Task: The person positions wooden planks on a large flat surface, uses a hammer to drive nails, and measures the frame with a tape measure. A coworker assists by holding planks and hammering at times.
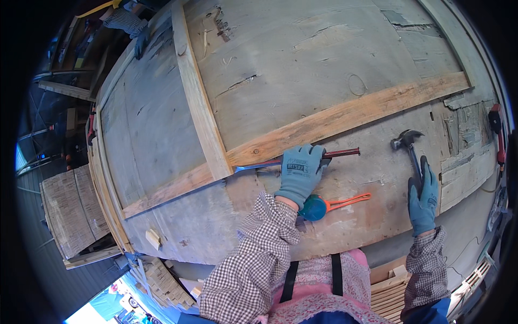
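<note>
My left hand, in a blue-grey glove, is wrapped round a pry bar. The bar is dark red, and its blue end meets the joint where a wooden batten crosses a long board. Farther right, my gloved right hand grips a claw hammer by the handle, its head raised away from me, apart from the bar. Just below my left wrist lies a rounded teal object with an orange loop strap. My left palm hides the bar's middle.
A large worn plywood panel framed with battens fills the work surface. Red clamps sit at its right edge. At far left, another person's gloved hand touches the panel. Stacked wood stands left; a small wood block lies near.
</note>
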`<state>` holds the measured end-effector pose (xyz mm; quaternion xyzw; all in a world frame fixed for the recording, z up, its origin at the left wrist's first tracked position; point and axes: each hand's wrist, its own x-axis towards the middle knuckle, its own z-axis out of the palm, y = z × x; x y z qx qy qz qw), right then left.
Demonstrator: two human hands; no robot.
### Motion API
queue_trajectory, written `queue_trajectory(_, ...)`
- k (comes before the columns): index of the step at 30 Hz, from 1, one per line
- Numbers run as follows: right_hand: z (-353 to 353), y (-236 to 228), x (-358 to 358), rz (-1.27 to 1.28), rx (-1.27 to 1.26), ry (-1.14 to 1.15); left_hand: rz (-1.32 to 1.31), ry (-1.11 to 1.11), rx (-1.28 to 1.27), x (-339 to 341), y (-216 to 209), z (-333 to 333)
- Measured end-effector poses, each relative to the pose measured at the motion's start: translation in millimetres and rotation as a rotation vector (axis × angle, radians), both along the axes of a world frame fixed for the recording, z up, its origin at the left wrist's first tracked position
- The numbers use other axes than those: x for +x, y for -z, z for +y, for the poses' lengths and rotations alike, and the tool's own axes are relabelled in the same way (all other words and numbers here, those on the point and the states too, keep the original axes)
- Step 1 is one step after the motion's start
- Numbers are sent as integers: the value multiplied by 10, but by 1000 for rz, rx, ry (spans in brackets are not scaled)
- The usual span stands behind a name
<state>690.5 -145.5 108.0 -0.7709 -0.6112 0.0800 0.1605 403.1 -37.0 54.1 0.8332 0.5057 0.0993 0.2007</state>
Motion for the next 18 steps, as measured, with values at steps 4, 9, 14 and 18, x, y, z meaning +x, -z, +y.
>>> queue_trajectory(4,579,-231,-731,181,-9,-418,-139,-38,49,-178,-42,-51)
queue_trajectory(9,1120,121,-1133,-39,-407,-658,-163,-291,431,-1259,-246,-112)
queue_trajectory(14,1302,308,-1237,-197,-460,-842,130,-778,421,-2771,171,152)
queue_trajectory(18,1371,366,-1186,-226,-503,-929,371,-693,261,-2823,442,332)
